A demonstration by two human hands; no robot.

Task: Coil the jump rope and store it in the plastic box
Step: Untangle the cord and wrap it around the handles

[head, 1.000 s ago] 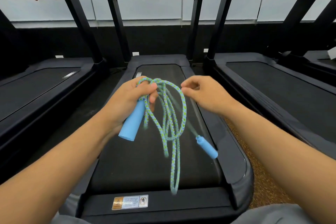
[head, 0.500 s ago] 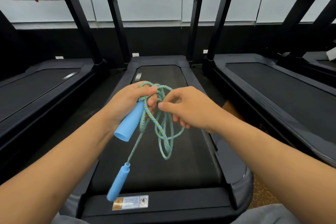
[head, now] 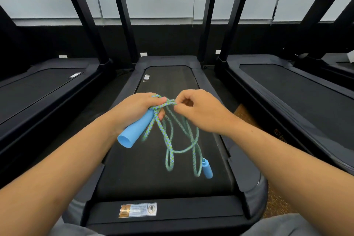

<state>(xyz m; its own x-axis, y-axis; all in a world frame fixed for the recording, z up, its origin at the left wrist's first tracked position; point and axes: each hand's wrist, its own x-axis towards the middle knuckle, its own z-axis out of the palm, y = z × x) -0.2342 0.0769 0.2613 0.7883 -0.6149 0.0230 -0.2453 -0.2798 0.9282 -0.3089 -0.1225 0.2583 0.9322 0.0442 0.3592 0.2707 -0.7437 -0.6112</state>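
The left hand (head: pixel 138 110) is closed around a smooth light-blue cylindrical foam handle (head: pixel 137 130), whose flat round end sticks out below the palm toward the camera. The same hand also holds several gathered turns of the braided blue-and-green jump rope (head: pixel 168 140) against the top of that handle. The right hand (head: pixel 199 110) is just beside it, thumb and forefinger pinched on a short stretch of the woven cord that runs between the two hands. From there the rope hangs in long, loose loops, slightly blurred, over the ribbed black belt of the middle treadmill (head: pixel 134 174). The second light-blue handle (head: pixel 207 168), smaller in view with a narrow neck, dangles at the end of the cord near the belt's right edge. A yellow-and-white warning sticker (head: pixel 137 210) sits on the treadmill's matte black rear end cap.
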